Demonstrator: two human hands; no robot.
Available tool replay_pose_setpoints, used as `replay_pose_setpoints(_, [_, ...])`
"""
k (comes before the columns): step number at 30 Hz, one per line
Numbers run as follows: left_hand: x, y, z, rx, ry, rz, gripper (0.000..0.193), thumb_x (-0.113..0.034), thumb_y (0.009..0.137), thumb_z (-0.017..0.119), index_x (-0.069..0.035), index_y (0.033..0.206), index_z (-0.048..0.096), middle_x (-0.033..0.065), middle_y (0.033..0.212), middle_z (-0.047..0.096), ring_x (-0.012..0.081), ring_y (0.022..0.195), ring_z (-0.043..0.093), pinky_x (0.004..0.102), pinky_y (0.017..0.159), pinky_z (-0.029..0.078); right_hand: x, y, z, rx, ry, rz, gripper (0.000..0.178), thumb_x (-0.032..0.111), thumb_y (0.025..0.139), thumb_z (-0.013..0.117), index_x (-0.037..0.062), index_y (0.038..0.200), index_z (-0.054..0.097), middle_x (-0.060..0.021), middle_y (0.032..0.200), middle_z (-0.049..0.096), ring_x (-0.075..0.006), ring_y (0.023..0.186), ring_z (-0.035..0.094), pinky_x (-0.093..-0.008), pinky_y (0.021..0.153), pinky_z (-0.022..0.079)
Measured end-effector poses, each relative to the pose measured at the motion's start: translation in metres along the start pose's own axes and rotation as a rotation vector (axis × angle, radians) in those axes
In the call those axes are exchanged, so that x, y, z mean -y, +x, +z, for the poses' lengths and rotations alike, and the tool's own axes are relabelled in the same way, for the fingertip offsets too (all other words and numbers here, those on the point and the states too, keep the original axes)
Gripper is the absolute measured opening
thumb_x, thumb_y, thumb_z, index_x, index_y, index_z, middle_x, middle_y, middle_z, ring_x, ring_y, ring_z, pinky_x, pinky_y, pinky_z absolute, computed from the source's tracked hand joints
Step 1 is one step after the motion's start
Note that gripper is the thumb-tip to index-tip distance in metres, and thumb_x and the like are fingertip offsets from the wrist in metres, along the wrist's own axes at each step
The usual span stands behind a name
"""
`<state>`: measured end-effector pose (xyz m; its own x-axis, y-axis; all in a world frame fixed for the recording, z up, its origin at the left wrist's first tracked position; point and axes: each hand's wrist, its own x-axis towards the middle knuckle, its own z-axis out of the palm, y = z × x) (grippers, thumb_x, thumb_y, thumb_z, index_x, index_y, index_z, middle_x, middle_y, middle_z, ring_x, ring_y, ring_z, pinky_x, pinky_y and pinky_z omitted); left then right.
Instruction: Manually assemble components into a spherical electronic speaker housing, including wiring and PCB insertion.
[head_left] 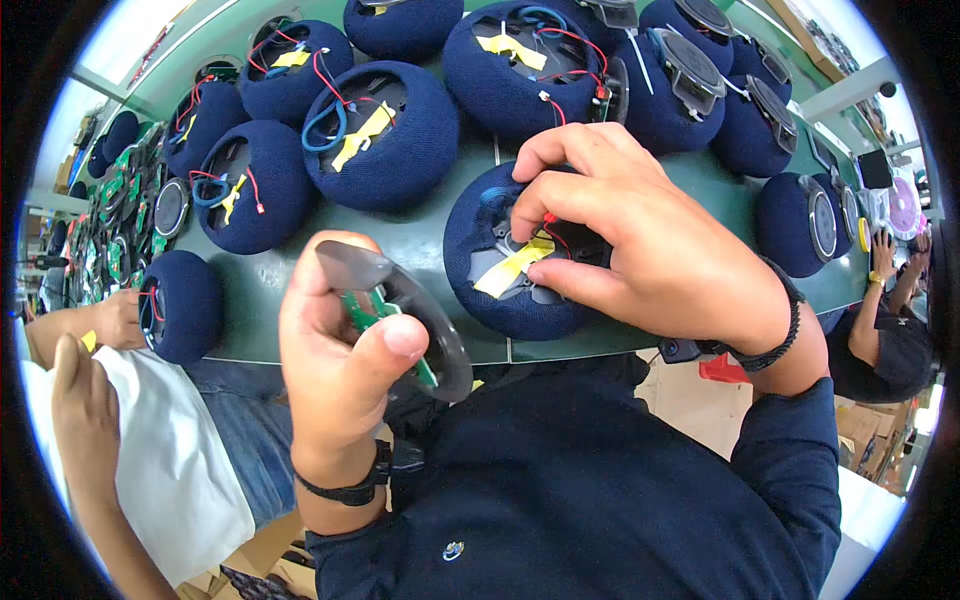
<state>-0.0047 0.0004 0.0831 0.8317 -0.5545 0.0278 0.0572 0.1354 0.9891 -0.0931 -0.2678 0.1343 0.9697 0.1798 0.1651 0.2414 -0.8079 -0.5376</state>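
Currently wiring step, I judge | right hand (pixel 650 250) pinches red wire (pixel 553 228) inside the navy shell (pixel 480 270) at green bench (pixel 420 240) edge, opening facing up | left hand (pixel 340 350) clamped on round base plate (pixel 420 330), tilted on edge, board side toward me | next: careful plug seating.

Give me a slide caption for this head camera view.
Left hand holds a round base plate while right hand pinches wires inside a blue fabric shell.

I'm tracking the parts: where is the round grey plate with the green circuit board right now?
In the head view, the round grey plate is lower centre-left, held in the left hand, just left of the open dark-blue fabric shell that the right hand works in.
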Motion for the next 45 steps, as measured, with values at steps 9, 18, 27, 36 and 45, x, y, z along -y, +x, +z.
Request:
replay_pose_setpoints(9, [0.019,-0.008,0.004,-0.218,-0.315,-0.042,0.039,-0.018,0.101,0.077,0.001,0.132,0.063,0.0053,0.108,0.073,0.0126,0.095,0.073,0.0314,0.088,0.060,-0.014,-0.019,0.013,-0.265,0.019,-0.062,0.019,0.005,0.094,0.080,0.0060,0.113,0.080,-0.0122,0.135,0.071,-0.0343,0.126,0.062,-0.0454,0.111,0.048])
replay_pose_setpoints(18, [0.019,-0.032,-0.002,-0.072,-0.035,0.036,0.049,-0.022,0.096,0.087,0.004,0.133,0.069,0.0101,0.115,0.077,0.0164,0.105,0.073,0.0308,0.096,0.057,-0.024,-0.027,0.009,-0.083,-0.019,-0.410,0.026,0.014,0.081,0.090,0.0125,0.106,0.084,-0.0013,0.119,0.082,-0.0308,0.114,0.069,-0.0484,0.094,0.048])
replay_pose_setpoints(27, [-0.007,-0.004,0.013,0.552,0.763,0.483,0.040,-0.015,0.067,0.091,-0.005,0.104,0.077,0.0232,0.130,0.080,0.0260,0.070,0.076,0.0349,0.063,0.058,-0.035,-0.027,0.019,-0.161,-0.032,-0.468,0.019,0.013,0.083,0.085,0.0066,0.101,0.082,-0.0080,0.116,0.083,-0.0330,0.113,0.075,-0.0498,0.096,0.055])
replay_pose_setpoints(36, [-0.019,0.005,0.032,0.546,1.079,0.723,0.027,-0.025,0.081,0.083,-0.007,0.099,0.074,0.0147,0.127,0.081,0.0146,0.059,0.058,0.0303,0.056,0.046,-0.030,-0.031,0.021,-0.191,-0.077,-0.367,0.013,0.016,0.084,0.083,0.0091,0.095,0.081,-0.0035,0.112,0.085,-0.0347,0.113,0.078,-0.0689,0.116,0.045])
replay_pose_setpoints(45, [-0.025,0.009,0.039,0.617,1.227,0.834,0.014,-0.020,0.084,0.077,-0.013,0.096,0.073,0.0125,0.115,0.083,0.0101,0.057,0.053,0.0255,0.051,0.041,-0.023,-0.032,0.014,-0.109,-0.054,-0.194,0.013,0.019,0.082,0.082,0.0132,0.094,0.082,0.0038,0.109,0.086,-0.0375,0.129,0.074,-0.0796,0.128,0.023])
